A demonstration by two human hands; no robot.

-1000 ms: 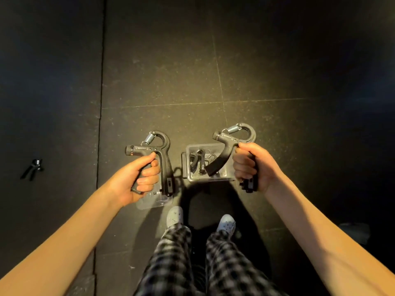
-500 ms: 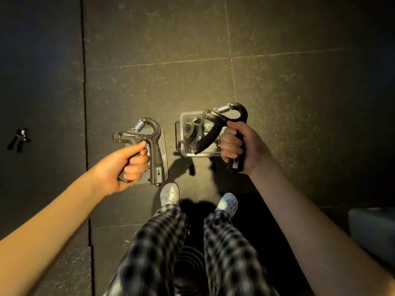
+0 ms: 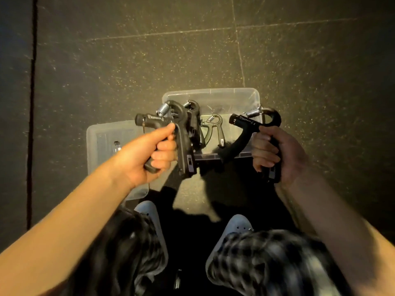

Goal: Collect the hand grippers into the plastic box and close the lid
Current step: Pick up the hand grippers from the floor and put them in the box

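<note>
Head view.
- Clear plastic box [image 3: 213,93]: on the floor [image 3: 149,60], open; loose hand grippers [image 3: 220,133] inside.
- Lid [image 3: 96,142]: flat, just left of the box.
- Left hand [image 3: 147,154]: fingers [image 3: 163,146] wrapped round first hand gripper [image 3: 155,121], at the box's left edge.
- Right hand [image 3: 275,154]: fingers [image 3: 261,150] clenched round second hand gripper [image 3: 242,137], at the box's right edge.

No word, brand or number can be read anywhere in view. The dark grey hand gripper [image 3: 182,144] gripped in the left hand [image 3: 145,157] carries a row of pale marks along its top bar, and the black hand gripper [image 3: 239,146] gripped in the right hand [image 3: 277,154] bears similar pale print on its bar. Both are too small and blurred to make out.
</note>
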